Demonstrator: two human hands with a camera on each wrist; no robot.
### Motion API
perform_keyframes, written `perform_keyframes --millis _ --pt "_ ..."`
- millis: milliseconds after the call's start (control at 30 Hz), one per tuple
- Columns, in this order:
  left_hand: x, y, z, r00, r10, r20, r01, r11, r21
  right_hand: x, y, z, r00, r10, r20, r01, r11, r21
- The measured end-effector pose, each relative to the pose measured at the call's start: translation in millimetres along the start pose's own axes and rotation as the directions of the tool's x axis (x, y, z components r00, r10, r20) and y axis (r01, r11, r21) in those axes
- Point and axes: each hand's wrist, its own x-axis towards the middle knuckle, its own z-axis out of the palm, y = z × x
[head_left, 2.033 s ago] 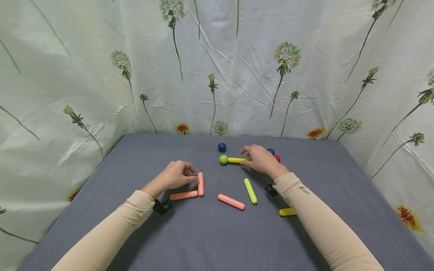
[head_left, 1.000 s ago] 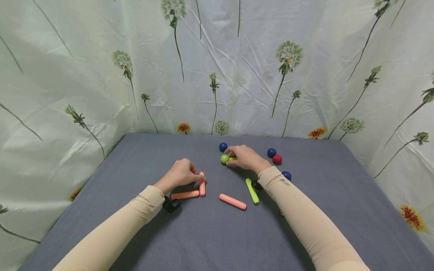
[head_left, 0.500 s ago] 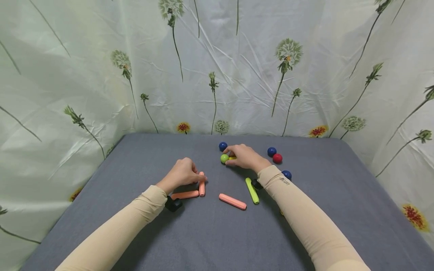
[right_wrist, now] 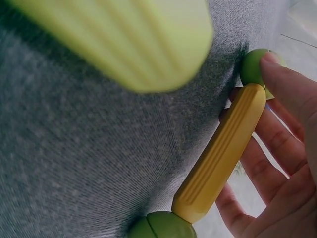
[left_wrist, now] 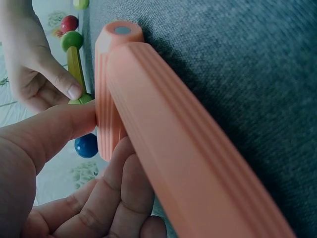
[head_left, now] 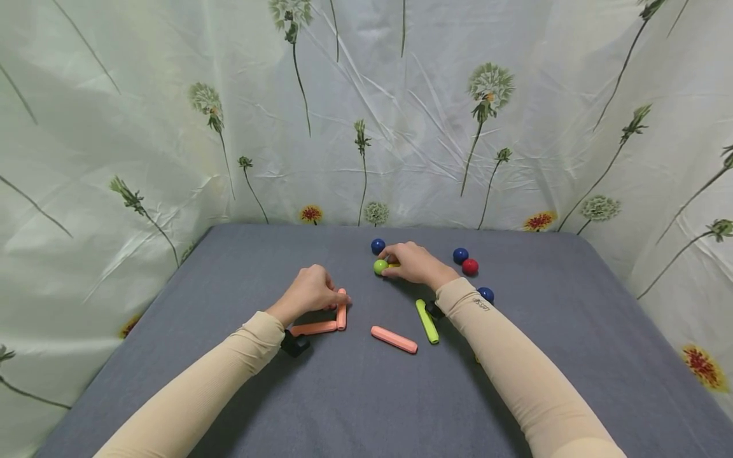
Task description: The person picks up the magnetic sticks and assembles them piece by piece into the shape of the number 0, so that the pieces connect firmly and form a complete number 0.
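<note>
My left hand (head_left: pixel 312 294) pinches the far end of a salmon-pink ridged stick (head_left: pixel 342 316) between thumb and fingers. A second pink stick (head_left: pixel 314 328) lies at an angle against its near end, where a metal tip shows in the left wrist view. My right hand (head_left: pixel 413 264) pinches a glossy green ball (right_wrist: pixel 251 69) with the thumb on its side. A yellow stick (right_wrist: pixel 218 153) runs from this ball to another green ball (right_wrist: pixel 163 225); the right hand hides most of that stick in the head view. A blue ball (head_left: pixel 378 246) sits just behind the pinched ball.
A third pink stick (head_left: pixel 394 340) and a lime stick (head_left: pixel 427 322) lie in front of the hands. At the right are a red ball (head_left: pixel 470 267) and blue balls (head_left: pixel 485 294). The right sleeve nearly covers another yellow stick (head_left: pixel 478 360). A flowered curtain (head_left: pixel 424 127) hangs behind the grey table.
Over two seconds my right hand has moved left along the yellow stick to the green ball. My left hand has moved right and taken hold of the pink stick. Lately both stay nearly still.
</note>
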Motion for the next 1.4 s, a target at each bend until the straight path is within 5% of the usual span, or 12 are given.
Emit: perform_keyframes --millis 833,1400 --pt "2.1 5.9 0.8 0.999 -0.043 -0.010 0.042 0.999 -0.022 0.6 -0.6 -3.1 1.000 -0.014 0.007 0.014 0.998 0.056" --pt "8.6 18.7 -0.1 0.998 -0.037 0.044 0.042 0.994 -0.103 -0.8 0.1 -3.6 1.000 -0.014 0.011 0.014 0.999 0.049"
